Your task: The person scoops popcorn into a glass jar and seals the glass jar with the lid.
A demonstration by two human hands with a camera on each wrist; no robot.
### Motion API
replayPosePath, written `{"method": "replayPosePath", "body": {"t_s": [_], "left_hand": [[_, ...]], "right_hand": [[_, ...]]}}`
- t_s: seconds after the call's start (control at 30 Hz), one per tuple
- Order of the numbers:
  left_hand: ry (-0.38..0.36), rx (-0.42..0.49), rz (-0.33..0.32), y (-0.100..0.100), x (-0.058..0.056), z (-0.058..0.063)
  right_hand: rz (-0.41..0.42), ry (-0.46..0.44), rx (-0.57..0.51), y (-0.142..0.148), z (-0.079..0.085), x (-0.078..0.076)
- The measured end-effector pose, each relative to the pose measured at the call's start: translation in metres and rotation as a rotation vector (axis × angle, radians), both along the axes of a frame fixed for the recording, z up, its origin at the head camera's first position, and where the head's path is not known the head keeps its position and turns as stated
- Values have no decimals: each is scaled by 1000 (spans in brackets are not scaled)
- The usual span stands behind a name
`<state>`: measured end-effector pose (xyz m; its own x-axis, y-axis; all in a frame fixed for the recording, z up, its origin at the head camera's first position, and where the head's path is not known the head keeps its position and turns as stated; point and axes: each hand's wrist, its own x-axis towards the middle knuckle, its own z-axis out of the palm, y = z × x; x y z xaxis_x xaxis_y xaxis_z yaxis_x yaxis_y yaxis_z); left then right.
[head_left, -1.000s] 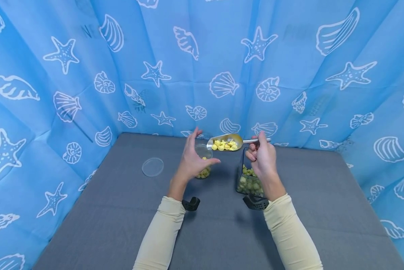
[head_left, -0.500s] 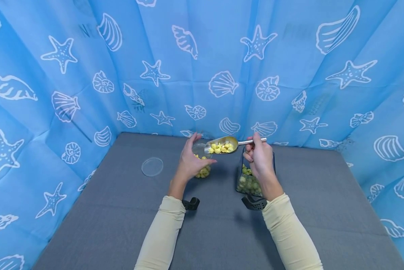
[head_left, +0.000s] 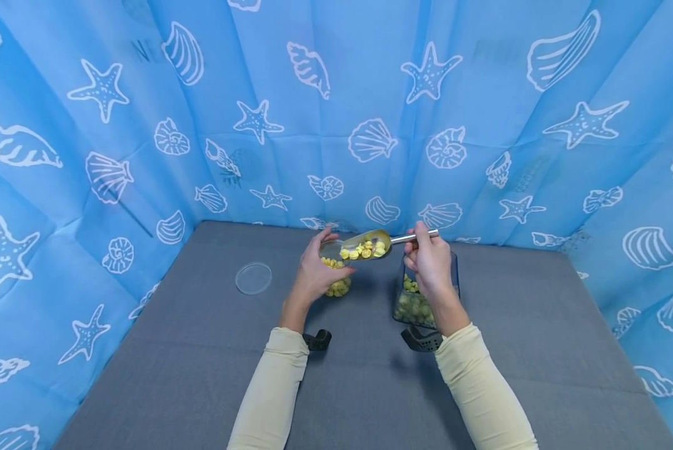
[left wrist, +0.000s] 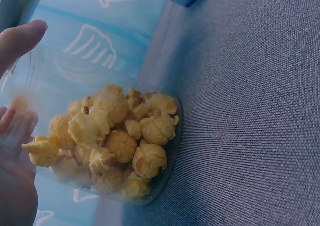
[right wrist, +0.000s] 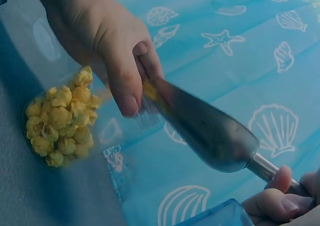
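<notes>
A clear plastic jar (left wrist: 95, 76) stands on the table, with yellow popcorn (left wrist: 120, 141) in its lower part. My left hand (head_left: 316, 267) grips it near the rim, the thumb on the near side and the fingers round the far side. In my right hand (head_left: 433, 262) is the handle of a metal scoop (right wrist: 212, 131). The scoop carries more popcorn (head_left: 364, 249), and its lip lies at the jar's mouth, tilted down to the left. Part of the jar is hidden behind my left hand.
Below my right hand stands a bluish transparent box (head_left: 415, 310) with popcorn in it. A round clear lid (head_left: 254, 278) lies flat to the left of the jar. Grey cloth covers the table (head_left: 359, 387), and a blue shell-patterned curtain (head_left: 336, 112) hangs behind it.
My right hand has moved left and the scoop has tipped lower toward the jar, its lip now at the opening. The popcorn has shifted toward the lip. The left hand keeps its grip.
</notes>
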<state>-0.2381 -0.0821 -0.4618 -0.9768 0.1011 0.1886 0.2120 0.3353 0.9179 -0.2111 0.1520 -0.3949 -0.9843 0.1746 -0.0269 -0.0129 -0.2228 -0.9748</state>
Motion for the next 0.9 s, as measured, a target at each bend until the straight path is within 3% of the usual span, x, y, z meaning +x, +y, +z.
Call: {"method": "replayPosePath", "body": {"t_s": [0.1, 0.23, 0.33, 0.53, 0.9], "left_hand": [[-6, -6, 2, -1, 0, -1], [-12, 11, -1, -1, 0, -3], [-10, 28, -13, -1, -1, -4], [-1, 38, -20, 0, -2, -6], [-5, 54, -25, 0, -3, -7]], "right_hand": [[-49, 54, 164, -3, -2, 2], [-163, 179, 513, -8, 1, 7], [-214, 263, 644, -13, 4, 10], [-230, 311, 696, -19, 7, 13], [-221, 303, 705, -19, 6, 11]]}}
